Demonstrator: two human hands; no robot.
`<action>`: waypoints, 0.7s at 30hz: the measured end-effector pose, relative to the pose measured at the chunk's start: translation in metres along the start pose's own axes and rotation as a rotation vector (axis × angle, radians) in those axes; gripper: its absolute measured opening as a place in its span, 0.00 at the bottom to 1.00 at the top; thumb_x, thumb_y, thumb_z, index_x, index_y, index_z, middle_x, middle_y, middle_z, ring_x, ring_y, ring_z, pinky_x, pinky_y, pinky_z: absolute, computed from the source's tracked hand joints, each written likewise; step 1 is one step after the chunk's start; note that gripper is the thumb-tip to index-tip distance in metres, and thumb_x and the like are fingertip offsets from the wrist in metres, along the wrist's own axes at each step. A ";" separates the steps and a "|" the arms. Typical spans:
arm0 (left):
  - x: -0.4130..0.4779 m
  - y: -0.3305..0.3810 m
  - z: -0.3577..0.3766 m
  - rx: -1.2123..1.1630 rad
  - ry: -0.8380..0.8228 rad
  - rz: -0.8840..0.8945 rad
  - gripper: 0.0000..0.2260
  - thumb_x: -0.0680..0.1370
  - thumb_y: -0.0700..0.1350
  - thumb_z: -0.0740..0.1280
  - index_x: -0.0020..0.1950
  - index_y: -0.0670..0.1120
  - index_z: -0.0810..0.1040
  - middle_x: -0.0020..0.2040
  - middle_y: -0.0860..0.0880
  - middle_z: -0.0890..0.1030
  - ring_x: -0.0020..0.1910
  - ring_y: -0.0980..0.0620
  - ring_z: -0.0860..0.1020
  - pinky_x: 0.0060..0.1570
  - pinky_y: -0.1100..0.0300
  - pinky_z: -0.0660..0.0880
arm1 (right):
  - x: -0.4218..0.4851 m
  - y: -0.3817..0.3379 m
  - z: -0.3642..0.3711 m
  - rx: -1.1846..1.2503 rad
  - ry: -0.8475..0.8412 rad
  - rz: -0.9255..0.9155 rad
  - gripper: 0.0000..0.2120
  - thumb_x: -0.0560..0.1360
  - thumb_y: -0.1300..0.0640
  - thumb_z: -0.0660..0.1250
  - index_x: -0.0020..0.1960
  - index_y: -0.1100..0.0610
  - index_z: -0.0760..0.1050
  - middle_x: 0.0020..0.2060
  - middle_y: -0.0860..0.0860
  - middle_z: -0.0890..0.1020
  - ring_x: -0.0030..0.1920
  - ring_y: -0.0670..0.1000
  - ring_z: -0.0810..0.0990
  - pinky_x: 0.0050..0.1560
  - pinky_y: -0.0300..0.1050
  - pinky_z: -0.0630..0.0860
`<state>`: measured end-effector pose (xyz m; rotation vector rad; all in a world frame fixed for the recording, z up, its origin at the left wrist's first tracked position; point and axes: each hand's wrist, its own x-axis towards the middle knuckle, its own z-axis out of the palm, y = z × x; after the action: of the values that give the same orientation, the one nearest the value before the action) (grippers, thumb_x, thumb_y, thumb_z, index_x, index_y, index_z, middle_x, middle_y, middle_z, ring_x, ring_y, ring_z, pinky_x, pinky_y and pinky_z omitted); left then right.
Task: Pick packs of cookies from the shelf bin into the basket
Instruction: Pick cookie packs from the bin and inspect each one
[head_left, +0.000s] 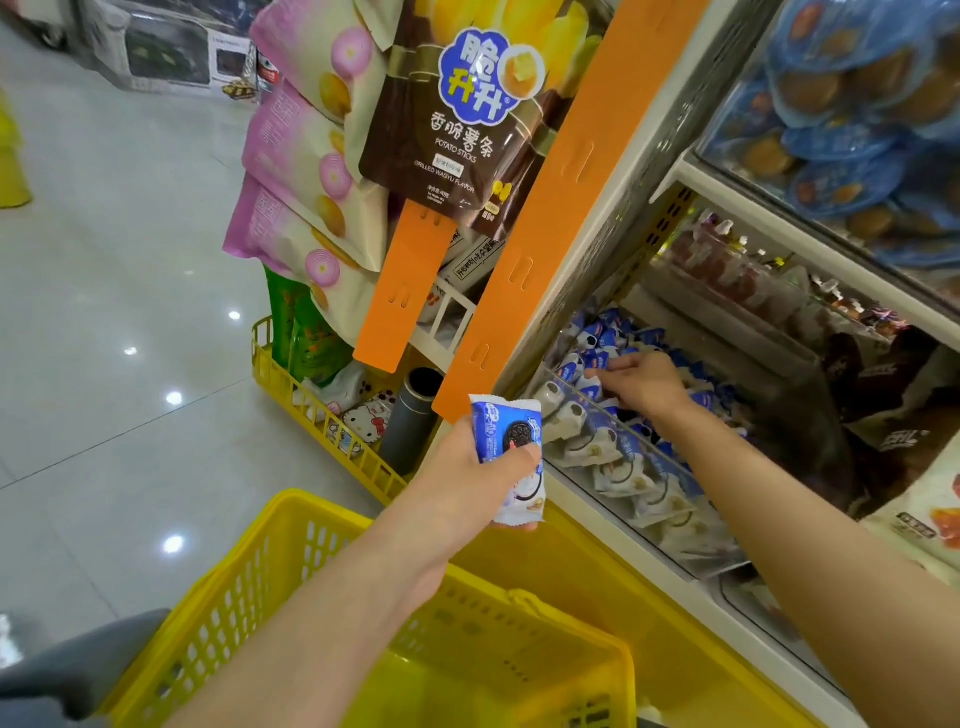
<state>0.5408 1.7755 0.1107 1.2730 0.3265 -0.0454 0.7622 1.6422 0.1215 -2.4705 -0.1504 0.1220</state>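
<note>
One cookie pack stands upright, long axis vertical, clamped in my left hand over the basket's far rim, with open room below. My right hand rests loose-fingered on piled packs in the shelf bin.

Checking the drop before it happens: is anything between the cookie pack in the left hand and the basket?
Nothing visible. The left hand holds the cookie pack just above the far rim of the yellow basket, whose top is open below it.
</note>
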 end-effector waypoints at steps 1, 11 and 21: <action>-0.001 -0.001 0.000 0.003 0.000 -0.003 0.18 0.77 0.46 0.64 0.67 0.52 0.69 0.58 0.45 0.78 0.51 0.48 0.80 0.30 0.72 0.75 | 0.000 -0.002 0.001 -0.014 0.010 -0.016 0.18 0.72 0.57 0.71 0.53 0.71 0.76 0.51 0.63 0.81 0.44 0.56 0.79 0.51 0.45 0.78; 0.001 -0.006 0.002 -0.120 0.064 -0.057 0.14 0.78 0.42 0.64 0.64 0.47 0.71 0.52 0.44 0.81 0.44 0.46 0.82 0.51 0.44 0.78 | -0.043 -0.014 -0.009 -0.145 0.202 -0.302 0.14 0.79 0.50 0.59 0.58 0.59 0.73 0.42 0.46 0.76 0.43 0.46 0.75 0.40 0.35 0.70; -0.009 -0.029 0.000 0.160 -0.011 0.067 0.15 0.77 0.44 0.65 0.63 0.54 0.71 0.54 0.54 0.81 0.51 0.60 0.79 0.43 0.67 0.74 | -0.159 -0.001 0.025 0.339 -0.199 -0.391 0.07 0.76 0.56 0.64 0.45 0.59 0.79 0.37 0.56 0.81 0.37 0.52 0.78 0.41 0.49 0.77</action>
<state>0.5263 1.7653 0.0865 1.4408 0.2751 -0.0216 0.6013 1.6363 0.1112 -2.0455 -0.6393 0.2058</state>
